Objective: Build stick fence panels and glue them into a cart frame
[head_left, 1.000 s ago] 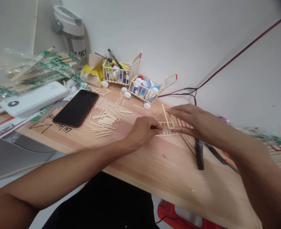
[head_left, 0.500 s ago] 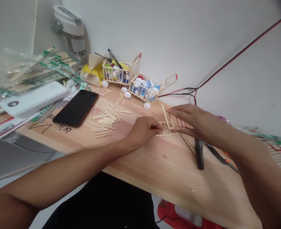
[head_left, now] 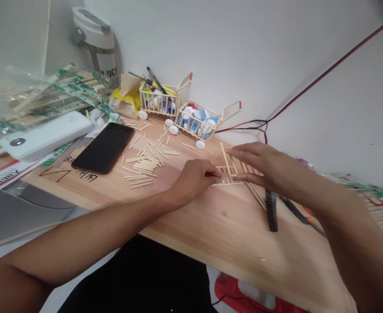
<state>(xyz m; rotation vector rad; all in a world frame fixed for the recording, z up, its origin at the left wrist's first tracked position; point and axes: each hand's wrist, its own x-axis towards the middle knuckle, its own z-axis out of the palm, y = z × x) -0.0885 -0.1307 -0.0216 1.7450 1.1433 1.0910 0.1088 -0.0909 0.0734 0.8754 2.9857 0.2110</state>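
Note:
A small flat frame of thin wooden sticks [head_left: 227, 174] lies on the wooden board [head_left: 211, 217]. My left hand [head_left: 196, 176] is curled, its fingertips pinched at the frame's left end. My right hand [head_left: 263, 167] hovers over the frame's right side, fingers stretched out and touching the sticks. A longer stick [head_left: 226, 156] leans across the frame between the two hands.
Loose cut sticks [head_left: 144, 163] lie left of my hands beside a black phone [head_left: 104, 147] and a white power bank [head_left: 44, 134]. Two stick carts with bottle caps [head_left: 191, 115] stand by the wall. A black tool [head_left: 271, 211] lies to the right. Red and black wires [head_left: 259, 124] run along the wall.

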